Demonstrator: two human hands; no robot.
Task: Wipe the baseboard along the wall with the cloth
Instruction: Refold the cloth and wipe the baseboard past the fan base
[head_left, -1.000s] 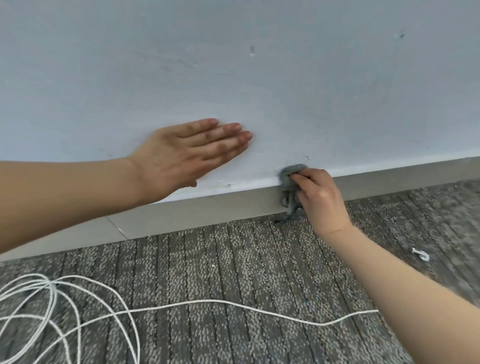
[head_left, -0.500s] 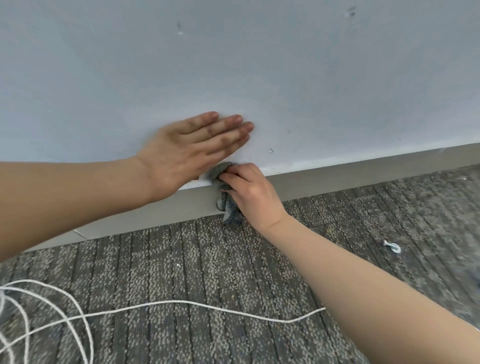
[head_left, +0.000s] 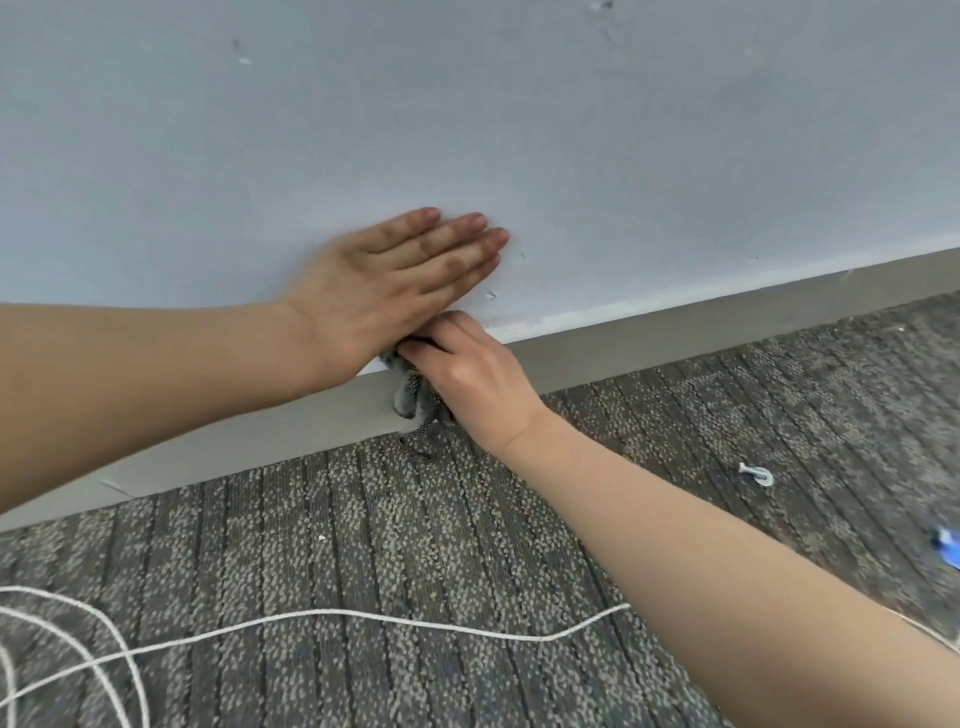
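Observation:
A grey baseboard (head_left: 675, 332) runs along the foot of a pale blue-grey wall (head_left: 467, 130), sloping up to the right in view. My right hand (head_left: 467, 371) grips a crumpled grey cloth (head_left: 413, 400) and holds it against the baseboard near the middle. The cloth's lower end hangs to the carpet. My left hand (head_left: 395, 283) lies flat on the wall with straight fingers, just above the right hand and partly covering the cloth's top.
Grey patterned carpet (head_left: 363, 545) covers the floor. A white cord (head_left: 363, 621) crosses it in front, with loops at the lower left. A small white clip (head_left: 756, 474) and a blue scrap (head_left: 948, 553) lie on the carpet to the right.
My right hand has slid the cloth leftwards along the baseboard, from well right of the left hand to just under it. The left hand stays flat on the wall.

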